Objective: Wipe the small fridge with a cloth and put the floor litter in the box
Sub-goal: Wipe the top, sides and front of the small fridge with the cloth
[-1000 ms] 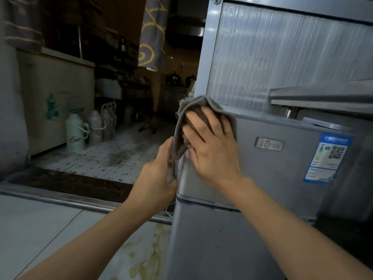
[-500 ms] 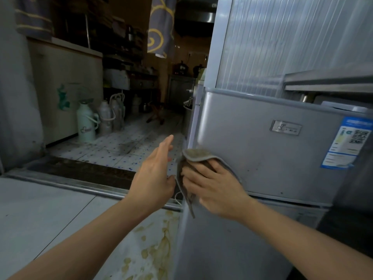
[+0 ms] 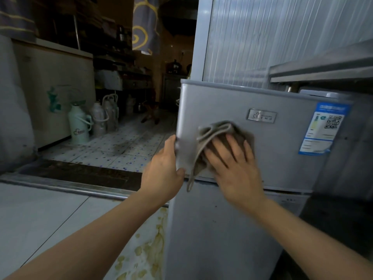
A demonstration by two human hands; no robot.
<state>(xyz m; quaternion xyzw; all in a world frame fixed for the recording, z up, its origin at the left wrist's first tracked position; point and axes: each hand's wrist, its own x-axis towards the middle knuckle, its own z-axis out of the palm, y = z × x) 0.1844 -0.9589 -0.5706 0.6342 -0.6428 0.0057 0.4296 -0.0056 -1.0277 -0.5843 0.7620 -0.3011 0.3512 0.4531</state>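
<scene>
Wiping stage under way; litter stage not begun, as far as can be judged.

Landmark: small fridge [image 3: 232,229], silver, two doors, upright in the right half of the view.

Right hand [image 3: 232,164]: flat, fingers spread, palm pressing a grey-brown cloth [image 3: 217,131] against the front of the fridge's upper door. Not gripping; the cloth is pinned between palm and door. The cloth is folded, with one end hanging past the upper door's bottom edge. Hand and cloth are slightly blurred, consistent with a stroke in progress.

Left hand [image 3: 164,168]: fingers and thumb curled round the left edge of the upper door, low down, near the seam with the lower door. Appears to be bracing the fridge. It holds nothing else.

Cloth sits left of centre on the upper door, below and left of the brand badge [image 3: 261,116], well apart from the blue energy label [image 3: 321,130] at the door's right side.

Progress estimate: early to middle of wiping. Dark specks show on the lower door, so it likely needs attention; sides and top cannot be assessed.

Left of the fridge base, brownish stains on the floor [image 3: 60,219]. No loose litter and no box in view; that part remains entirely outstanding.
</scene>
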